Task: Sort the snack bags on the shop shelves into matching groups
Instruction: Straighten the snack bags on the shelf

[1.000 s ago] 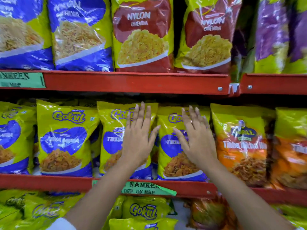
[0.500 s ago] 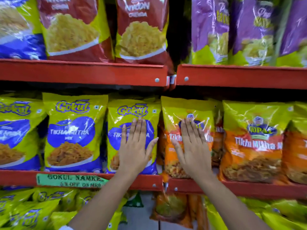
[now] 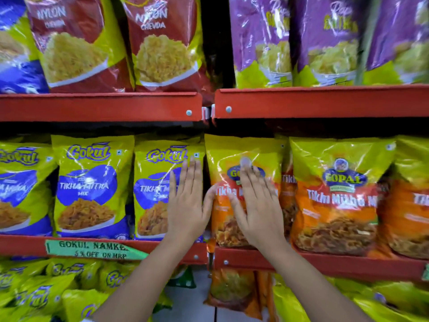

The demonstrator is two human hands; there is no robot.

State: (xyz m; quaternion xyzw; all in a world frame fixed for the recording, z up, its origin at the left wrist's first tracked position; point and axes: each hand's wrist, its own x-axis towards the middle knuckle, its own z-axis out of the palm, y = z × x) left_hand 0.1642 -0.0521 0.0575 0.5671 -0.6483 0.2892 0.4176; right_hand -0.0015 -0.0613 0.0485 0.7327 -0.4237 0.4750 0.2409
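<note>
On the middle shelf stand yellow-and-blue Gokul bags [image 3: 92, 187] to the left and yellow-and-orange Gopal bags [image 3: 336, 196] to the right. My left hand [image 3: 188, 203] lies flat, fingers together, on the right edge of the rightmost Gokul bag [image 3: 153, 189]. My right hand [image 3: 257, 205] rests flat on the leftmost Gopal bag [image 3: 234, 159], covering its middle. Neither hand grips a bag. The two hands almost touch at the thumbs, over the gap between the two shelf sections.
Red Nylon Chevda bags [image 3: 157, 49] and purple bags [image 3: 267, 43] fill the upper shelf. Red shelf rails [image 3: 325, 103] meet at a joint in the centre. A green price label [image 3: 92, 249] hangs on the lower rail. More yellow bags [image 3: 46, 291] lie on the bottom shelf.
The view has shifted right along the shelf. Both hands moved right: the left from one Gokul bag to the last one, the right from a Gokul bag onto the first Gopal bag.
</note>
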